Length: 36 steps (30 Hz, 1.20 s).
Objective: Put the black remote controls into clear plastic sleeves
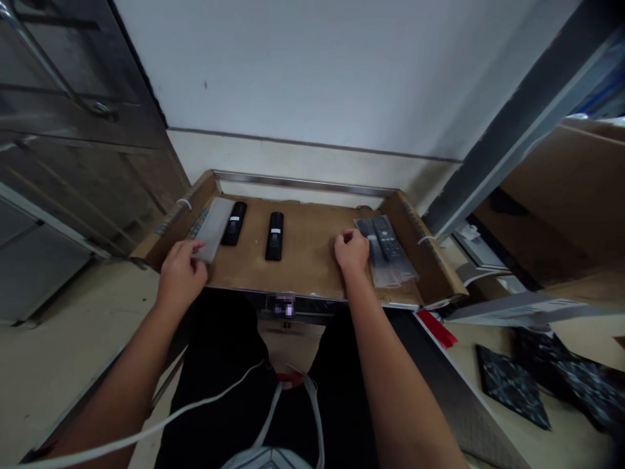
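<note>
My left hand (183,273) is at the left end of the cardboard-lined tray, its fingers closed on the lower end of a clear plastic bag (215,225). Beside that bag lies a black remote control (234,225), face down with a small white label. Another black remote control (275,236) rests on the cardboard nearer the middle. On the right side, my right hand (352,251) is curled shut against the cardboard; whatever its fingers may hold is hidden. Just right of it lie remote controls in clear plastic bags (390,251), one with its buttons facing up.
Cardboard walls (430,251) rise at both ends of the tray, tied with white bands. A metal door (73,117) stands at left, a pale wall (312,78) behind. Large cardboard boxes (576,208) stand at right. A white cord (209,397) crosses my lap.
</note>
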### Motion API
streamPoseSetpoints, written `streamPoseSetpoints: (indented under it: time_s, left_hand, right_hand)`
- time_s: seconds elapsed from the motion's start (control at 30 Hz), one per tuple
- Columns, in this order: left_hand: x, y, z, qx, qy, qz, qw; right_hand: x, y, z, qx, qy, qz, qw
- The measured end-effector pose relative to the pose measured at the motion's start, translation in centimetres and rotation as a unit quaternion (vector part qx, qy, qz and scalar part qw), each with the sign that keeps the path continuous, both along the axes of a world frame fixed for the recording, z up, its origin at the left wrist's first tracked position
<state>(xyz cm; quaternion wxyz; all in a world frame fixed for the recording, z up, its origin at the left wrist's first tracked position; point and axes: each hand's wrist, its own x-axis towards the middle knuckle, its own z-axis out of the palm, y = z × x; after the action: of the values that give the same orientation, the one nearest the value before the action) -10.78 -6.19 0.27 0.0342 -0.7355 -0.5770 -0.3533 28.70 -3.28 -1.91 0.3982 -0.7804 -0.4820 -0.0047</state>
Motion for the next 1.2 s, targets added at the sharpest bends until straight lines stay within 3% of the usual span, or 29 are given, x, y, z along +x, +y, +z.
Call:
streamPoseSetpoints:
  time_s: [0.13,0.23,0.47,0.67,0.77,0.87,0.97,1.07,1.13,1.2]
  left_hand:
    - [-2.1,-1.5,0.6,0.002,0.03,-0.012,0.999]
    - [-2.3,-1.2,1.0,0.006,0.071,-0.018,0.997]
    - [-1.6,1.2,1.8,-0.12,0.188,0.005,0.975]
    - [-1.3,0.5,2.8,-0.078,0.185,0.002,0.98]
    - [-1.4,0.2,2.8,-0.053,0.101,-0.02,0.993]
    - [-1.1,0.3,2.7,-0.089,-0.064,-0.029,0.994]
    - [0.1,0.6,3.2,-0.126,-0.239,-0.03,0.962]
    - [2.6,0.9,4.3,-0.119,-0.399,-0.045,0.908]
    - [4.8,1.3,4.7,-0.113,-0.45,-0.072,0.883]
    - [7.0,1.9,4.4,-0.133,-0.437,-0.103,0.884]
  right_hand:
    - [-0.1,0.0,0.0,-0.007,0.002,0.004,1.0]
    - [-0.2,-0.1,0.1,-0.004,0.003,0.009,1.0]
    - [-0.2,-0.3,0.0,0.0,0.0,0.01,1.0]
    - [-0.1,-0.2,-0.1,0.005,0.003,0.013,1.0]
    - [-0.1,-0.2,-0.1,0.004,0.005,0.016,1.0]
    - [-0.1,-0.2,-0.2,0.002,0.009,0.013,1.0]
    - [-0.1,-0.2,-0.1,0.0,0.008,0.008,1.0]
    - [-0.1,-0.2,0.0,-0.006,0.007,0.008,1.0]
    - [-0.2,-0.3,0.1,-0.01,0.008,0.008,1.0]
    - [-0.3,-0.3,0.2,-0.012,0.007,0.008,1.0]
